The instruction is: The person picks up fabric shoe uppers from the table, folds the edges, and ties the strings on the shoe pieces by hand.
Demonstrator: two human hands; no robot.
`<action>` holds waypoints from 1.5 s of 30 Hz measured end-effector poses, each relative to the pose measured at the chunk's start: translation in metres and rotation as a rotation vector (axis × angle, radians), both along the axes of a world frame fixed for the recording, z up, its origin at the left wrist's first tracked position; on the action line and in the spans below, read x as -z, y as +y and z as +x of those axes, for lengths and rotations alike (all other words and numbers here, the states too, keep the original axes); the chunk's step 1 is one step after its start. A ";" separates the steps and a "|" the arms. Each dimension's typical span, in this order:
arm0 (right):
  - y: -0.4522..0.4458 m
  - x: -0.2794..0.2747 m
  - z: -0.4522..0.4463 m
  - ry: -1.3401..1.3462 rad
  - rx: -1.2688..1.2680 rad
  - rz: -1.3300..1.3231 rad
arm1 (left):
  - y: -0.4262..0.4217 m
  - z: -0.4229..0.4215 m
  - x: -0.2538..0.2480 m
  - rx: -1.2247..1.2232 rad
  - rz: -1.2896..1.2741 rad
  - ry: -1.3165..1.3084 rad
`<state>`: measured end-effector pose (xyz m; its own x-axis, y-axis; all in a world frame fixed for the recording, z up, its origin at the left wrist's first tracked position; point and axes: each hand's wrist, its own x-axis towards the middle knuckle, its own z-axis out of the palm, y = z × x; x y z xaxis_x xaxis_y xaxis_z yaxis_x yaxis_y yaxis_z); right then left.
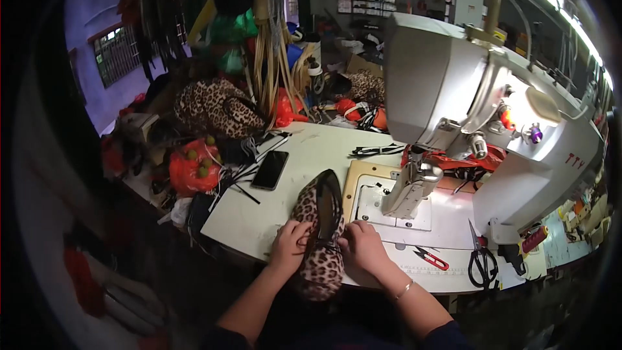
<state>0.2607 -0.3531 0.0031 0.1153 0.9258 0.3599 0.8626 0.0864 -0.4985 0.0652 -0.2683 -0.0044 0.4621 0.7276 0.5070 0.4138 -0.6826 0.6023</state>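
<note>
A leopard-print shoe upper (322, 269) with a black-edged opening lies across the table's front edge, its rounded toe end toward me. My left hand (289, 244) grips its left side, fingers curled over the print. On the opposite side, my right hand (364, 244) pinches the edge near the front of the opening; the fingertips are partly hidden. A bracelet circles my right wrist. Just right of the shoe upper stands a sewing machine (427, 78), its post (411, 191) rising from a metal plate.
A black phone (270, 170) lies left of the shoe upper. Red-handled thread snips (432, 258) and black scissors (482, 264) rest at the right front. Black-and-white strips (378, 150) lie behind. A leopard-print pile (217, 107) and a red bag (194, 165) crowd the left side.
</note>
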 end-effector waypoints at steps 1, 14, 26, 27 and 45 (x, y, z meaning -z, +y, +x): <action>0.005 0.006 0.006 0.023 0.001 0.014 | 0.012 0.004 -0.002 -0.038 0.196 0.075; -0.050 -0.009 -0.031 0.371 -0.084 0.051 | -0.083 -0.024 0.024 -0.146 0.155 -0.001; -0.040 -0.001 -0.037 0.248 -0.058 0.120 | -0.033 -0.024 -0.017 -0.042 -0.023 -0.076; -0.040 0.000 -0.037 0.220 -0.058 0.115 | -0.032 -0.017 -0.020 -0.008 0.036 -0.014; -0.038 0.002 -0.037 0.072 -0.155 0.161 | -0.021 -0.013 -0.002 0.005 0.063 0.076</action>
<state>0.2240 -0.3913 0.0011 0.0072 0.8659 0.5001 0.7958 0.2979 -0.5273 0.0525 -0.2892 -0.0028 0.5042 0.6933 0.5150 0.4532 -0.7200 0.5256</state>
